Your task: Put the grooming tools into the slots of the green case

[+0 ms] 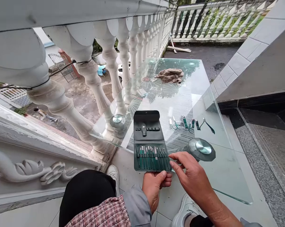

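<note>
An unfolded dark green manicure case (pixel 145 138) lies tilted over the near edge of the glass table. Its lower pocket carries several slim metal tools (pixel 153 154) with green handles, side by side under loops. The upper panel has a strap with a snap and a row of loops. My left hand (pixel 155 186) grips the case's bottom edge, thumb on top and fingers curled beneath. At the lower right corner, my right hand (pixel 188 168) pinches the case's side between thumb and fingers. Beyond it on the glass lie small scissors (pixel 176 123), nail clippers (pixel 185 121) and cuticle nippers (pixel 207 125).
The glass table (pixel 227 170) stands on round metal-capped supports (pixel 202 147). A crumpled brown cloth (pixel 170 75) and a small packet (pixel 141 92) lie farther back. A white balustrade (pixel 95 78) runs along the left, and a tiled wall (pixel 241 60) rises at right.
</note>
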{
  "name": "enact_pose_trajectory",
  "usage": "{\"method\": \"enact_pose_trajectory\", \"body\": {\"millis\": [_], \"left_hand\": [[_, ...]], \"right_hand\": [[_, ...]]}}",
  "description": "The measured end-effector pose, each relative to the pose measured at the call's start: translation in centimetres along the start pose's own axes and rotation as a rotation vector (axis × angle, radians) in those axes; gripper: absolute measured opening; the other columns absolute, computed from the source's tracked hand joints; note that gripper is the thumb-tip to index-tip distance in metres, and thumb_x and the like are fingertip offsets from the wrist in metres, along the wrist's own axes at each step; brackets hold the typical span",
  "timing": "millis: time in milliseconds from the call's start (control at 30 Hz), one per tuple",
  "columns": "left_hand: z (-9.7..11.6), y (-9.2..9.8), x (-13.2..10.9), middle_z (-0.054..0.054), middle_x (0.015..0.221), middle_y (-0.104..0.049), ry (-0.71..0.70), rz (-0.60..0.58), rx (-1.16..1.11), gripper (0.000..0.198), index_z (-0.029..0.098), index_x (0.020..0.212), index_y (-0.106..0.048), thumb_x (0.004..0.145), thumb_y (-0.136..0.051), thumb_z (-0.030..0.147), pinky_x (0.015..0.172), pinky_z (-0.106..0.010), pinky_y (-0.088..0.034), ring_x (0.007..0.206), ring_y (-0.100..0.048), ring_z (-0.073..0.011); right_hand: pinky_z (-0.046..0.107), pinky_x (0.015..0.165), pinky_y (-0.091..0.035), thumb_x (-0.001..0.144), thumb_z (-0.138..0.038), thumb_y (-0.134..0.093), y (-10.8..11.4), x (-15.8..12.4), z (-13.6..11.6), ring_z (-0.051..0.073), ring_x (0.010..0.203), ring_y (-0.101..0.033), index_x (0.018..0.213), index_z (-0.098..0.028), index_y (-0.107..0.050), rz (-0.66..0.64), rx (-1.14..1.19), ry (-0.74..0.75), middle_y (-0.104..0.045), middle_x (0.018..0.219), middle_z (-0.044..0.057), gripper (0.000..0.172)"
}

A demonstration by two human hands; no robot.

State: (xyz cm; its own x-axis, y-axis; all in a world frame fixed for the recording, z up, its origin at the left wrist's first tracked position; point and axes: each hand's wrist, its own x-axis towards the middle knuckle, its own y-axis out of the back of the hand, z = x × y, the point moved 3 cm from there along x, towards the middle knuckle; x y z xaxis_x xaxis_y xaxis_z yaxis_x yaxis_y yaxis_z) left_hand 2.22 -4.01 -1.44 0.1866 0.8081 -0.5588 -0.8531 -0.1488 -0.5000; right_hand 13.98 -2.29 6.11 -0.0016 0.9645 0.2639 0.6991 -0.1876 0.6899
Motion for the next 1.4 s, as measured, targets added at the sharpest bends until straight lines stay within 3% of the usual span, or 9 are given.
{"method": "enact_pose_trajectory", "body": {"millis": [100, 233, 400, 500, 600, 833, 1000, 1133, 1400], "left_hand": [[-0.6, 0.4, -0.8, -0.007, 0.069, -0.067, 0.072, -0.043, 0.072, 0.047, 0.009, 0.08, -0.058, 0.055, -0.079, 0.042, 0.055, -0.022, -0.047, 0.057, -0.059, -0.0111], [0.5, -0.4, -2.8, -0.007, 0.062, -0.066, 0.137, -0.263, 0.205, 0.037, 0.011, 0.073, -0.054, 0.059, -0.076, 0.038, 0.047, -0.021, -0.044, 0.048, -0.057, -0.011], [8.4, -3.2, -4.1, -0.005, 0.061, -0.065, -0.133, -0.399, 0.389, 0.023, 0.012, 0.07, -0.058, 0.065, -0.071, 0.03, 0.048, -0.02, -0.043, 0.048, -0.054, -0.0089], [13.3, -4.6, -3.5, -0.003, 0.062, -0.065, -0.355, -0.378, 0.491, 0.014, 0.013, 0.072, -0.061, 0.069, -0.067, 0.025, 0.046, -0.017, -0.04, 0.047, -0.05, -0.0067], [15.9, -5.1, -2.1, 0.0, 0.06, -0.063, -0.491, -0.324, 0.538, 0.011, 0.015, 0.074, -0.061, 0.072, -0.065, 0.025, 0.041, -0.016, -0.036, 0.043, -0.045, -0.0055], [17.1, -3.7, 2.1, -0.001, 0.064, -0.064, -0.642, -0.219, 0.624, 0.015, 0.015, 0.075, -0.062, 0.073, -0.065, 0.03, 0.041, -0.017, -0.036, 0.043, -0.043, -0.0053], [17.9, -2.0, 4.7, 0.002, 0.063, -0.061, -0.62, -0.023, 0.479, 0.022, 0.016, 0.08, -0.058, 0.074, -0.065, 0.037, 0.039, -0.016, -0.036, 0.044, -0.045, -0.0061], [17.9, -1.7, 6.2, 0.004, 0.057, -0.055, -0.557, 0.014, 0.421, 0.03, 0.016, 0.082, -0.058, 0.072, -0.066, 0.043, 0.035, -0.014, -0.032, 0.043, -0.043, -0.006], [17.6, -2.4, 7.2, 0.003, 0.058, -0.055, -0.521, 0.009, 0.402, 0.033, 0.015, 0.083, -0.059, 0.071, -0.066, 0.045, 0.038, -0.015, -0.035, 0.045, -0.044, -0.0062]], "right_hand": [[0.033, 0.073, -0.046, 0.085, -0.028, -0.047, 0.8, 0.5, -0.5, 0.019, 0.082, -0.056, 0.09, -0.022, -0.061, 0.01, 0.04, -0.007, -0.062, 0.088, 0.005, 0.016], [0.03, 0.07, -0.046, 0.084, -0.034, -0.049, 2.6, 1.1, 0.2, 0.017, 0.078, -0.056, 0.092, -0.023, -0.061, 0.078, 0.109, -0.099, -0.062, 0.089, 0.003, 0.019], [0.031, 0.072, -0.047, 0.081, -0.036, -0.051, 2.7, 2.1, 1.7, 0.018, 0.08, -0.058, 0.09, -0.021, -0.063, 0.134, 0.159, -0.173, -0.064, 0.088, 0.004, 0.021], [0.031, 0.071, -0.047, 0.081, -0.035, -0.05, 1.3, 2.8, 2.4, 0.018, 0.079, -0.059, 0.089, -0.021, -0.064, 0.069, 0.19, -0.171, -0.065, 0.087, 0.005, 0.021], [0.031, 0.07, -0.047, 0.081, -0.033, -0.05, 0.3, 3.9, 3.0, 0.018, 0.078, -0.059, 0.089, -0.021, -0.064, 0.03, 0.216, -0.189, -0.065, 0.086, 0.004, 0.021], [0.032, 0.073, -0.047, 0.079, -0.036, -0.051, 0.8, 6.8, 4.3, 0.019, 0.081, -0.058, 0.092, -0.019, -0.063, 0.113, 0.285, -0.255, -0.063, 0.089, 0.006, 0.025], [0.034, 0.074, -0.048, 0.074, -0.042, -0.057, 3.8, 8.9, 7.7, 0.019, 0.087, -0.055, 0.111, -0.02, -0.056, 0.48, 0.368, -0.445, -0.06, 0.099, 0.006, 0.043], [0.03, 0.067, -0.05, 0.068, -0.039, -0.061, 5.9, 10.1, 11.0, 0.018, 0.089, -0.055, 0.111, -0.018, -0.053, 0.756, 0.549, -0.531, -0.057, 0.097, 0.006, 0.048], [0.027, 0.062, -0.049, 0.066, -0.036, -0.063, 5.2, 11.7, 12.5, 0.015, 0.081, -0.055, 0.106, -0.017, -0.053, 0.781, 0.598, -0.55, -0.058, 0.092, 0.004, 0.045]]}}
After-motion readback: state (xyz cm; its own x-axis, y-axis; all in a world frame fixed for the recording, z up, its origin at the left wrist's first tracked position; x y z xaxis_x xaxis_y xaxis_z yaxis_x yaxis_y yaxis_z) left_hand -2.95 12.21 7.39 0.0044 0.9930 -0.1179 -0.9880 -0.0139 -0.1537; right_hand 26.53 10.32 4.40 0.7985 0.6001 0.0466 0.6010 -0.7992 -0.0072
